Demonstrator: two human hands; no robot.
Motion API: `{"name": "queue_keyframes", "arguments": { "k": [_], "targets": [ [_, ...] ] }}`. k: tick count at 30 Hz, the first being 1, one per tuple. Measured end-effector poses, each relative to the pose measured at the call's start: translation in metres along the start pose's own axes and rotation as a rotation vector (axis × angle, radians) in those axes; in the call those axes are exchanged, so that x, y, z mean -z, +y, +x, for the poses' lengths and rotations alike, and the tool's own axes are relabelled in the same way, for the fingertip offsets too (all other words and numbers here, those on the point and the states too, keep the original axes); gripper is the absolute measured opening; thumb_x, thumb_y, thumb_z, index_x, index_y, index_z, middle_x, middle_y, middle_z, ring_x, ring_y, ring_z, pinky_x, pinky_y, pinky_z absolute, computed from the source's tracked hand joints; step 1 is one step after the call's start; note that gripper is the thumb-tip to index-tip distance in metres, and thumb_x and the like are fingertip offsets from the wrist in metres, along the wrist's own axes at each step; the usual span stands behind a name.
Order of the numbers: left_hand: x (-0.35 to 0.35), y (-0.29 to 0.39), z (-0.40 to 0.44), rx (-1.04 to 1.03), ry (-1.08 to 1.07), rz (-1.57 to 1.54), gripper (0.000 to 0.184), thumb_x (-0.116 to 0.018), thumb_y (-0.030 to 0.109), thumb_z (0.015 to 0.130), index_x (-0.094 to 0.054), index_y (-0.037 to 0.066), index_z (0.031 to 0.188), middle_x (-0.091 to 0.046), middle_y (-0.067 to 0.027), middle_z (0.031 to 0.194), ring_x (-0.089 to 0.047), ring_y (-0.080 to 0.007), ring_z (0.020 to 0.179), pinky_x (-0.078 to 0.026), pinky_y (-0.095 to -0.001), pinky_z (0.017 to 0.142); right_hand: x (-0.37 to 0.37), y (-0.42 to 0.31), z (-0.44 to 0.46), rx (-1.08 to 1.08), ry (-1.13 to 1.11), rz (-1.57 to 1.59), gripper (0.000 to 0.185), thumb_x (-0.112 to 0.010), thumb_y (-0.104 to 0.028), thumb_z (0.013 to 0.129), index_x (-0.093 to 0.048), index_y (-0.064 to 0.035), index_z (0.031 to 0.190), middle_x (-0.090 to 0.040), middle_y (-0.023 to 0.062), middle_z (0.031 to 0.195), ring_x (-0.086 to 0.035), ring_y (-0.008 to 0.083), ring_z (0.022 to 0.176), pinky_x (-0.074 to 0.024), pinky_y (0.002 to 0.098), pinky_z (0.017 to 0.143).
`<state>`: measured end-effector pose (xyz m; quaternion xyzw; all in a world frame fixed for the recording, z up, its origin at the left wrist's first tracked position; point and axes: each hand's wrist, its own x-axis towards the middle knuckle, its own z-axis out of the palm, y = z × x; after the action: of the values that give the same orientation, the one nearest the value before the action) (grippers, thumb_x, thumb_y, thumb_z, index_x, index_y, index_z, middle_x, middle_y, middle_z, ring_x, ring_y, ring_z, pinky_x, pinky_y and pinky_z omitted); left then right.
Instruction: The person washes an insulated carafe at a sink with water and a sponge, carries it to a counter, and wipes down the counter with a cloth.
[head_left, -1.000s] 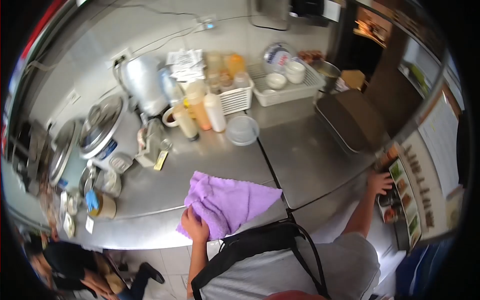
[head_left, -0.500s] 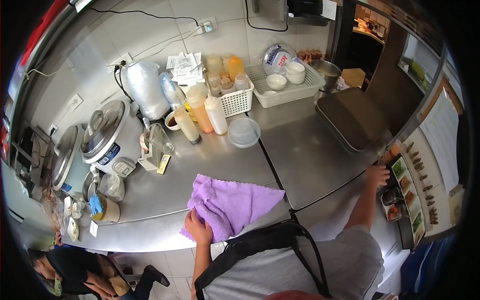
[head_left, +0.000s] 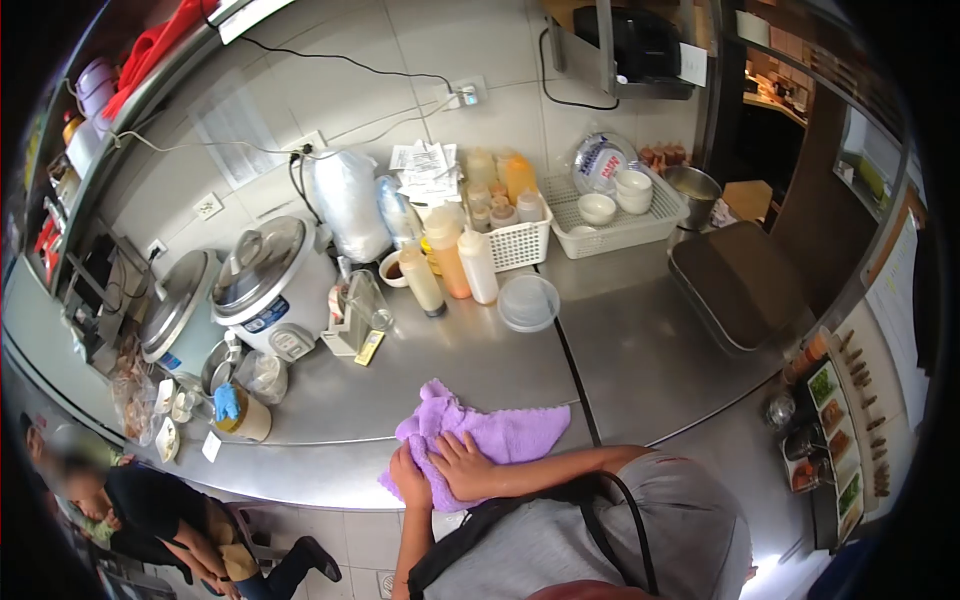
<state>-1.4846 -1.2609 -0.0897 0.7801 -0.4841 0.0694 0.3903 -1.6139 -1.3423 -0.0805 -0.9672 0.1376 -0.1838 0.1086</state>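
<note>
A purple cloth (head_left: 520,430) lies bunched at its left end and flatter at its right, near the front edge of the steel counter (head_left: 480,360). My left hand (head_left: 410,476) grips the bunched left part, fingers curled into the fabric. Right beside it, my right hand (head_left: 463,466) rests palm down on the cloth with its fingers spread. Behind the cloth stand squeeze bottles (head_left: 450,260) and a clear round plastic lid (head_left: 528,303).
On the left are two rice cookers (head_left: 265,290) and a jar with a blue glove (head_left: 243,415). A white basket of bottles (head_left: 520,243), a tray with bowls (head_left: 620,230) and a dark tray (head_left: 740,285) line the back. Two people (head_left: 170,510) sit lower left.
My right hand has come from the condiment rack at the right onto the cloth. The cloth is more bunched. The view has shifted, so things sit lower and further right.
</note>
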Motion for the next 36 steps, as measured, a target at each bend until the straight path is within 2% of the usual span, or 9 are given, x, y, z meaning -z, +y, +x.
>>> {"name": "queue_keyframes", "arguments": {
  "k": [1, 4, 6, 22, 36],
  "targets": [
    [0.006, 0.0, -0.002, -0.004, 0.048, 0.006, 0.045, -0.055, 0.009, 0.064, -0.047, 0.001, 0.107, -0.053, -0.0193, 0.093, -0.049, -0.0354, 0.088, -0.039, -0.0429, 0.077, -0.001, -0.003, 0.006, 0.002, 0.031, 0.049, 0.052, -0.054, -0.024, 0.069, -0.045, -0.0082, 0.118, -0.037, 0.0167, 0.126, -0.03, 0.033, 0.12, -0.019, 0.0521, 0.096],
    [0.02, 0.0, -0.009, -0.014, 0.005, 0.08, 0.045, -0.055, 0.008, 0.065, -0.046, 0.002, 0.109, -0.051, -0.0182, 0.097, -0.047, -0.0348, 0.093, -0.036, -0.042, 0.082, 0.01, 0.023, 0.005, 0.14, 0.02, 0.218, 0.053, -0.057, -0.026, 0.068, -0.046, -0.0103, 0.118, -0.039, 0.0158, 0.124, -0.032, 0.0304, 0.119, -0.0201, 0.0494, 0.096],
    [0.021, 0.005, -0.012, 0.001, 0.015, 0.118, 0.046, -0.055, 0.009, 0.064, -0.046, 0.002, 0.109, -0.05, -0.018, 0.099, -0.046, -0.0347, 0.094, -0.035, -0.0428, 0.083, 0.01, 0.025, 0.002, 0.158, 0.03, 0.2, 0.055, -0.059, -0.028, 0.066, -0.047, -0.0122, 0.117, -0.04, 0.0146, 0.124, -0.033, 0.0291, 0.119, -0.0202, 0.0488, 0.097],
    [0.022, 0.007, -0.012, 0.054, 0.01, 0.118, 0.047, -0.056, 0.01, 0.064, -0.048, 0.007, 0.11, -0.049, -0.0166, 0.103, -0.045, -0.0328, 0.098, -0.034, -0.0421, 0.084, 0.014, 0.03, -0.001, 0.144, 0.029, 0.258, 0.05, -0.058, -0.027, 0.067, -0.05, -0.0123, 0.114, -0.042, 0.0147, 0.123, -0.033, 0.0299, 0.118, -0.0208, 0.0486, 0.097],
    [0.023, 0.009, -0.011, 0.068, 0.008, 0.125, 0.049, -0.055, 0.01, 0.061, -0.048, 0.007, 0.109, -0.049, -0.0143, 0.102, -0.045, -0.0317, 0.097, -0.034, -0.0419, 0.084, 0.015, 0.03, -0.001, 0.133, 0.014, 0.269, 0.052, -0.059, -0.026, 0.066, -0.05, -0.0124, 0.115, -0.042, 0.0157, 0.123, -0.033, 0.0309, 0.119, -0.021, 0.0493, 0.097]
  ]
}}
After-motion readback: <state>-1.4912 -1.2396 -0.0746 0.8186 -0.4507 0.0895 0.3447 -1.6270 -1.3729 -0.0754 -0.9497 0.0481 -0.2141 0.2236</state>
